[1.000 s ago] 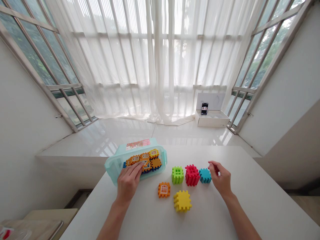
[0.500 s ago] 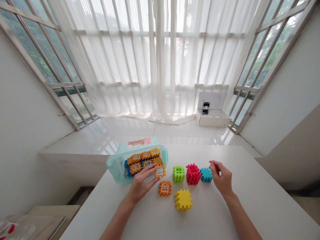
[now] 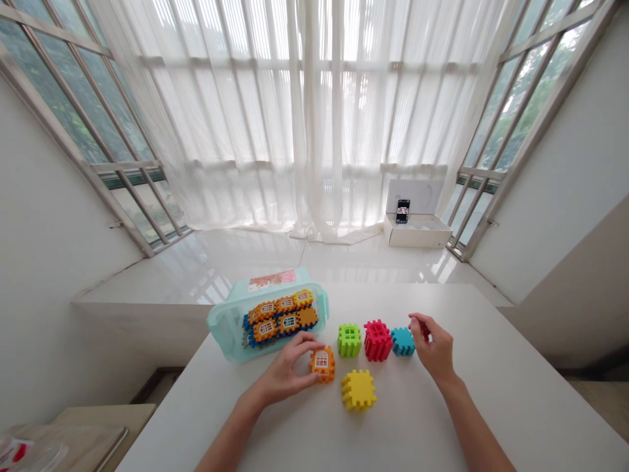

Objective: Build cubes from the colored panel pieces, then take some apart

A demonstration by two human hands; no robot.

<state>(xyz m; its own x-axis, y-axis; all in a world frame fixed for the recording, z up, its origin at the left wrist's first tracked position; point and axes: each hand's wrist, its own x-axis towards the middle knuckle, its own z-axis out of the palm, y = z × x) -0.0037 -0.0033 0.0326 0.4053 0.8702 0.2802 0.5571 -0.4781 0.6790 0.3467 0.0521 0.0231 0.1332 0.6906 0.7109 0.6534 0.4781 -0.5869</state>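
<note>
Thumb and fingers of my left hand point(image 3: 289, 370) grip an orange window block piece point(image 3: 322, 362) by its left edge, low over the table; another orange piece shows partly beneath it. My right hand point(image 3: 433, 347) is loosely curled just right of the blue block point(image 3: 403, 341), finger and thumb drawn together; whether anything is in it cannot be made out. A red block point(image 3: 378, 341) and a green block point(image 3: 349, 341) stand in a row left of the blue one. Nearer me sits a yellow block point(image 3: 358, 391).
A pale turquoise bin point(image 3: 223, 337) lies on the table at the left, holding several orange, yellow and blue block pieces point(image 3: 288, 322). On the sill behind, an open white box point(image 3: 417, 233) has a phone point(image 3: 403, 211) propped in it. White curtains point(image 3: 314, 118) hang behind.
My left hand has brought the orange window piece from beside the bin toward me, over the other orange piece. The right hand has stayed by the blue block.
</note>
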